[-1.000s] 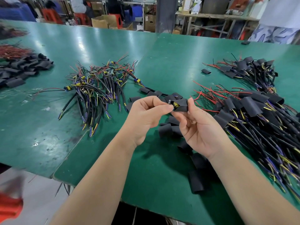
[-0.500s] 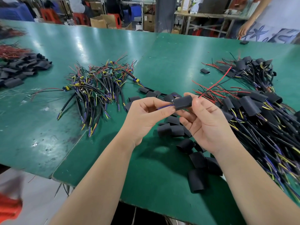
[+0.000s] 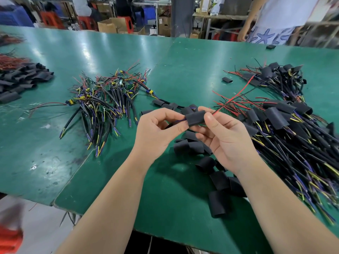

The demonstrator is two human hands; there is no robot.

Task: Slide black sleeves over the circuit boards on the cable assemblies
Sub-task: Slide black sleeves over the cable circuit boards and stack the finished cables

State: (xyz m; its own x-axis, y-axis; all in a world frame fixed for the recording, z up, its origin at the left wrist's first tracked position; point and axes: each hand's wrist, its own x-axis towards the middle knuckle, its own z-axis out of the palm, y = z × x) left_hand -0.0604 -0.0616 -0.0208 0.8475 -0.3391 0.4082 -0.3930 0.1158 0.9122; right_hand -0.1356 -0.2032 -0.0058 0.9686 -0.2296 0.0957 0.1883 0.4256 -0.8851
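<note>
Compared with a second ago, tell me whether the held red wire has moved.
Yes. The red wire swung up and away; its tip now points at the far pile of sleeved cables.

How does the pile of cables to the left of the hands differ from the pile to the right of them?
The left pile shows bare green boards, no sleeves; the right pile has black sleeves fitted. The left pile is smaller; the right pile is larger and runs past the picture's edge. Both lie on the green table and have black, yellow and purple wires.
</note>
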